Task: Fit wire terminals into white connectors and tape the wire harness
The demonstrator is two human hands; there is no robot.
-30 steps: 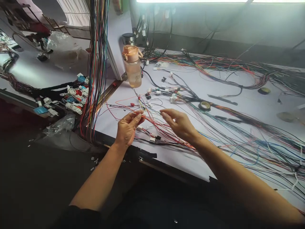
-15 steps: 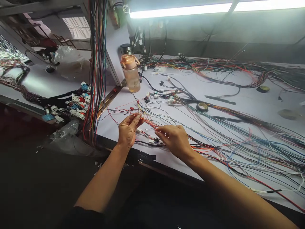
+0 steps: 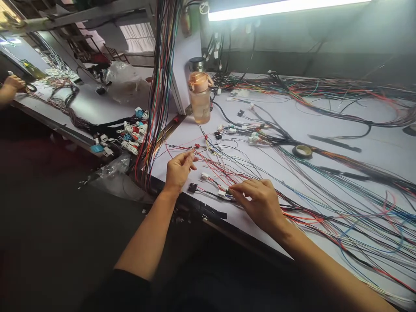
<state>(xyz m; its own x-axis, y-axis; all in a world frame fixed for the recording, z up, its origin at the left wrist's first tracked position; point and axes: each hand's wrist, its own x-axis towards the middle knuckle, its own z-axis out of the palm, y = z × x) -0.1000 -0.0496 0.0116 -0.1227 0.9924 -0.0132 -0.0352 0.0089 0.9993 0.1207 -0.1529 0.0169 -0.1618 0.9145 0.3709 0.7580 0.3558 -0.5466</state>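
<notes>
My left hand [image 3: 179, 171] is above the table's front edge, left of the red wires [image 3: 221, 169]. Its fingers are loosely curled and apart, and no wire shows in them. My right hand [image 3: 258, 201] is lower and to the right, over the wire bundle. Its thumb and forefinger are pinched beside a white connector [image 3: 222, 193]; whatever is between them is too small to make out. Another white connector [image 3: 204, 176] and a black connector [image 3: 193, 187] lie between my hands. Small red connectors [image 3: 197, 146] rest beyond my left hand.
A water bottle [image 3: 200, 104] stands by the post. Tape [image 3: 302, 151] lies among the harness branches at right. Hanging wires [image 3: 160, 91] drop past the table's left end. Connectors [image 3: 131, 138] are piled on the neighbouring table, where another person's hand [image 3: 14, 82] shows far left.
The view has swung left, bringing another person's hand into sight. My left hand has let go of the red-orange wires, which now lie on the table. My right hand remains pinched, farther from my left.
</notes>
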